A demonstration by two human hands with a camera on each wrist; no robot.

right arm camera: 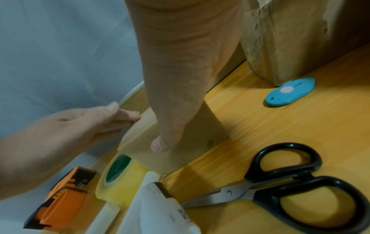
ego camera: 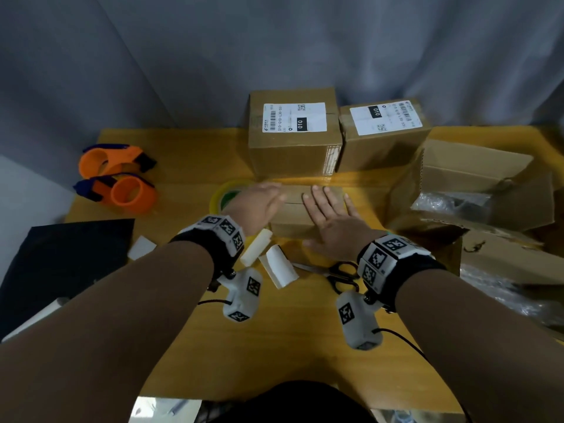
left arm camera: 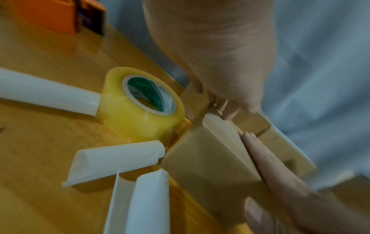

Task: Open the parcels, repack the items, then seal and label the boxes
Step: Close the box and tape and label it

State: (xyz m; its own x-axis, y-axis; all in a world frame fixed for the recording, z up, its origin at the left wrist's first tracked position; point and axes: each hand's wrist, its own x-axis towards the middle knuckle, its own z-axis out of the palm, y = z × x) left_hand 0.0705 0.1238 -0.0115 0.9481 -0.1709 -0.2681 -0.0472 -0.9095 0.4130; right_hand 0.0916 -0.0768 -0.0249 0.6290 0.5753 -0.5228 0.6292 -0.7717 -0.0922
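Left hand: my left hand (ego camera: 262, 205) lies flat on the left part of the small box's top, fingers straight and together, nothing gripped.
Right hand: my right hand (ego camera: 331, 221) is spread flat over the right part of the same top, fingers straight and a little apart; my thumb presses the near side wall in the right wrist view.
Small box: small cardboard box (ego camera: 290, 215) sits mid-table under both palms, flaps down, a seam line showing between my hands.
Labelled parcels: two labelled parcels (ego camera: 294, 132) stand side by side just beyond it, white labels up.
Open cartons: open cartons (ego camera: 476, 184) with clear plastic wrap lie to the right.
Tape roll: yellowish tape roll (left arm camera: 140, 102) lies touching the box's left side.
Dispensers: two orange tape dispensers (ego camera: 122, 178) far left.
Near edge: curled white backing strips (ego camera: 276, 265) just near the box; black-handled scissors (right arm camera: 290, 182) to their right.
Cutter: a blue cutter (right arm camera: 290, 91) lies by a carton's corner.
Table: wooden table (ego camera: 274, 346) carries everything.
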